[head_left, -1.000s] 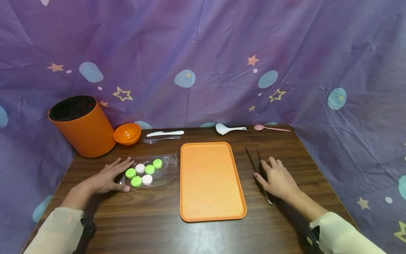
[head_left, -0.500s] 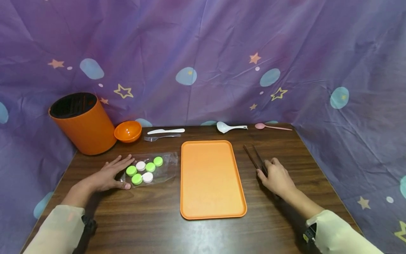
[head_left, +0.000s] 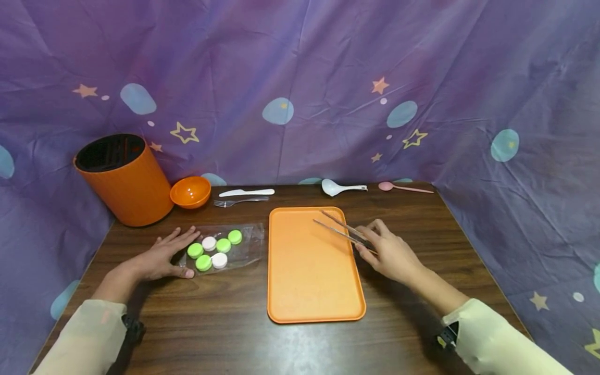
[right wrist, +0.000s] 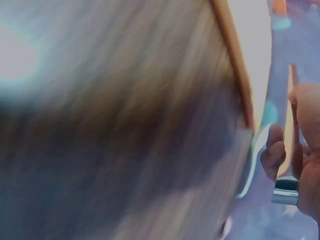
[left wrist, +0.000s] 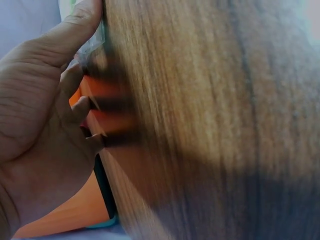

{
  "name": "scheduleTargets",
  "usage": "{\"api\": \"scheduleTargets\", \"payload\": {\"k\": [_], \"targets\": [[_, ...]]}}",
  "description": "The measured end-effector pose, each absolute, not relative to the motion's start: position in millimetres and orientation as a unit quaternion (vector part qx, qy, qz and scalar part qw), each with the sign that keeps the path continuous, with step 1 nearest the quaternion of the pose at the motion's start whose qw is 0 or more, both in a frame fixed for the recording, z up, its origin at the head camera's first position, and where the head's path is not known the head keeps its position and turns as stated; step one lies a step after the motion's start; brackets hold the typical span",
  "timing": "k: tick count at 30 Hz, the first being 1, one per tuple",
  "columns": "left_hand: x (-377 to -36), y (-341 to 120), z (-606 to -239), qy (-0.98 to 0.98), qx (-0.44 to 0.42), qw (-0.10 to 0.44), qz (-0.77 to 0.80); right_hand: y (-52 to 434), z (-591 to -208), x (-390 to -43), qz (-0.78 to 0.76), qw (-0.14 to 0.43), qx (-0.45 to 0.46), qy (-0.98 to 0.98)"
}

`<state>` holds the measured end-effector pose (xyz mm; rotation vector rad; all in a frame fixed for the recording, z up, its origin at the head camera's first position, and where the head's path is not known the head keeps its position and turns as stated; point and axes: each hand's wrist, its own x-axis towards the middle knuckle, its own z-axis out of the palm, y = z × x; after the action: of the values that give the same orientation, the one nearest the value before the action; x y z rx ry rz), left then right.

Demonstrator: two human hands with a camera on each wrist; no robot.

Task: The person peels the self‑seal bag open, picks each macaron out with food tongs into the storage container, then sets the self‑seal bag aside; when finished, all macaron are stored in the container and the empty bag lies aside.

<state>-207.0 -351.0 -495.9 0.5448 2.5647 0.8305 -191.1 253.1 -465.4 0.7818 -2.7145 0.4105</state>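
- Since the earlier frames, the tongs have been lifted off the table and swung leftward; their tips are now held over the far right part of the orange tray, where before they lay on the wood to the right of it.
- The right hand is seen with its fingers curled round the rear of the tongs, gripping them; the two arms of the tool stand slightly apart at the tips.
- The left hand is unchanged: it is laid flat, fingers straight and spread, on the edge of the clear plastic bag, touching it and holding nothing.
- The bag lies just left of the tray; six round caps, four green and two white, lie on it or inside it, which cannot be told.
- For the step in hand, a grip nearer the middle of the tongs is judged to give steadier tips; the bag is best kept pinned so that it cannot slide.
- Materials: the tongs appear to be thin, smooth metal strips; the tray is matte plastic with rounded corners and a raised rim; the bag is a glossy, crinkled film; the caps are low smooth discs, likely slippery between metal tips.
- Both wrist views are blurred; little is confirmed from them.
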Motion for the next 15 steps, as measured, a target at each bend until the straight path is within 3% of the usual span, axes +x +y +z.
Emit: {"api": "scheduleTargets", "payload": {"k": [6,15], "targets": [[-201,-347,-478,0.895,0.194,0.218,0.336,215,-456,-201,0.119,0.137,0.362,-0.915],[-202,-347,-477,0.887,0.200,0.225,0.350,156,-454,-211,0.036,0.117,0.424,-0.898]]}}
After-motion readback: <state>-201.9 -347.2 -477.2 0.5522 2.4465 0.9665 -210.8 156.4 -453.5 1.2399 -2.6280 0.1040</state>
